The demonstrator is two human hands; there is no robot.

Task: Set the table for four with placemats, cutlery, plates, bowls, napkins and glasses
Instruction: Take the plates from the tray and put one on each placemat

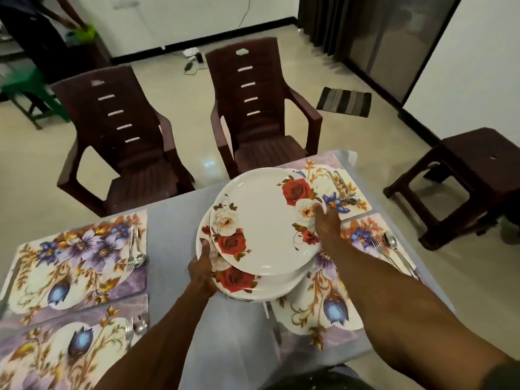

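On the grey counter (180, 220), four floral placemats surround my plate stack (253, 285); my left hand (201, 273) grips the stack's edge, my right hand (327, 223) pinches the top plate (264, 220) above it.

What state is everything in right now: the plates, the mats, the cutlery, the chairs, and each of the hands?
Top plate: lifted, tilted, gripped at its right rim.
Plate stack: held from the left.
Left hand: holding the stack.
Right hand: gripping the top plate.
Placemats: four laid flat.
Cutlery: on each mat.
Chairs: two, empty, pulled back.
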